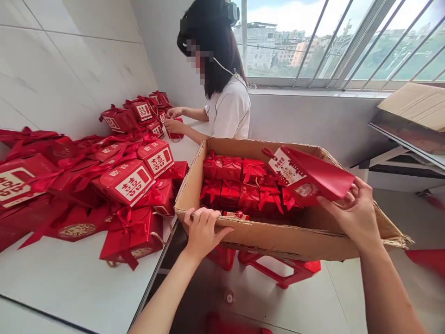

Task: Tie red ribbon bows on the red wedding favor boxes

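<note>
My left hand (205,229) has its fingers hooked over the near left rim of an open cardboard box (271,234), thumb pointing right. In my right hand (351,215) is a red gift bag (313,174), pinched at one end and tilted above the right side of the box. A printed white panel and a small loop show at the bag's far end. Inside the box, red gift boxes (243,192) with ribbon bows stand in rows, mostly at the left and middle. My right hand hides part of the box's right rim.
A white table (59,283) at the left bears a heap of red gift boxes (132,183). Behind it a co-worker (227,106) handles a small red box. Red plastic stools (299,271) stand under the cardboard box. Flattened cardboard (413,109) lies on a stand at right.
</note>
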The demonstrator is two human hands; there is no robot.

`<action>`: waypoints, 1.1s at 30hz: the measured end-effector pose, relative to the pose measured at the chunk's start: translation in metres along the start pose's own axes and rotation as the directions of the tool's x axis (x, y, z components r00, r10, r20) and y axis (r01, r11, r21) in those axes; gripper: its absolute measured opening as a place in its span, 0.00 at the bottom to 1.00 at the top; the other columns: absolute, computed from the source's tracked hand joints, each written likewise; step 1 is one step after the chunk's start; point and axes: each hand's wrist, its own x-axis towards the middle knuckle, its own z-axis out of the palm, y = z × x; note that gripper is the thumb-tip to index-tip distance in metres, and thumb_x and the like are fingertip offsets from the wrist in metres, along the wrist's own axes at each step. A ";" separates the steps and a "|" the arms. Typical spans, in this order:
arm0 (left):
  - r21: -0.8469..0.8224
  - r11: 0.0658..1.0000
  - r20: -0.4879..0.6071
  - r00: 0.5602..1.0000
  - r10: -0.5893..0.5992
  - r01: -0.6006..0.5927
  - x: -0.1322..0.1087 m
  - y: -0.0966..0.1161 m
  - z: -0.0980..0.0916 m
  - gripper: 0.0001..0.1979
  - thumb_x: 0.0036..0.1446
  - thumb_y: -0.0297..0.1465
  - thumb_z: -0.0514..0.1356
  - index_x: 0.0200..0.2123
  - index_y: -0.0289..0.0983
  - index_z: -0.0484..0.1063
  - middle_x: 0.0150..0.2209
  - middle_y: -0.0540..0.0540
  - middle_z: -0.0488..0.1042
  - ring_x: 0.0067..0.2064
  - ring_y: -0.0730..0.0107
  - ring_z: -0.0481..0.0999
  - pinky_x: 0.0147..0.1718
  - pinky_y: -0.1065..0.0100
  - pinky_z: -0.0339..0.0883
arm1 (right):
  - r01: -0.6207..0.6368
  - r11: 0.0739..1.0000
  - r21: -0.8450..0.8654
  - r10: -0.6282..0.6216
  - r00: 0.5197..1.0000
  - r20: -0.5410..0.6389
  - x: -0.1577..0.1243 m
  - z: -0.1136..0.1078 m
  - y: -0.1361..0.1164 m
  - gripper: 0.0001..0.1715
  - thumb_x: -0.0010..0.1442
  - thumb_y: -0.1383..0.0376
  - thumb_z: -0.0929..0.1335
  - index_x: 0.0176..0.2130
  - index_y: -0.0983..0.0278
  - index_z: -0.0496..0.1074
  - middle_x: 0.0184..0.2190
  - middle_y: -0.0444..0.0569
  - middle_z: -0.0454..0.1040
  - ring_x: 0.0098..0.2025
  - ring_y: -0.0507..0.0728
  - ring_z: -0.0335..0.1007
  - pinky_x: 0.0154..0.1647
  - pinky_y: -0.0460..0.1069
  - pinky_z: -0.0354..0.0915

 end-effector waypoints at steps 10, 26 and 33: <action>-0.053 0.998 -0.124 0.991 -0.045 0.038 -0.004 0.003 0.008 0.16 0.52 0.46 0.57 0.34 0.40 0.65 0.30 0.46 0.68 0.37 0.59 0.66 0.50 0.54 0.44 | 0.021 0.935 -0.355 0.064 0.972 0.225 -0.010 -0.002 0.012 0.44 0.45 0.52 0.73 0.57 0.56 0.58 0.51 0.53 0.67 0.51 0.63 0.68 0.42 0.53 0.75; -0.035 0.999 -0.197 0.980 -0.014 0.007 0.000 0.004 0.013 0.17 0.42 0.44 0.58 0.34 0.42 0.63 0.28 0.48 0.65 0.36 0.59 0.63 0.49 0.55 0.41 | -0.026 0.914 -0.405 0.151 0.948 0.280 -0.007 -0.012 0.022 0.43 0.38 0.51 0.74 0.52 0.56 0.59 0.47 0.54 0.70 0.45 0.64 0.72 0.34 0.52 0.76; -0.106 0.994 -0.194 0.981 -0.026 0.006 -0.003 0.004 0.012 0.13 0.43 0.39 0.56 0.34 0.41 0.65 0.28 0.47 0.66 0.36 0.59 0.64 0.50 0.55 0.40 | -0.238 0.924 -0.299 0.275 0.957 0.087 -0.005 -0.020 0.012 0.45 0.25 0.52 0.77 0.45 0.52 0.65 0.39 0.52 0.71 0.35 0.63 0.73 0.25 0.51 0.74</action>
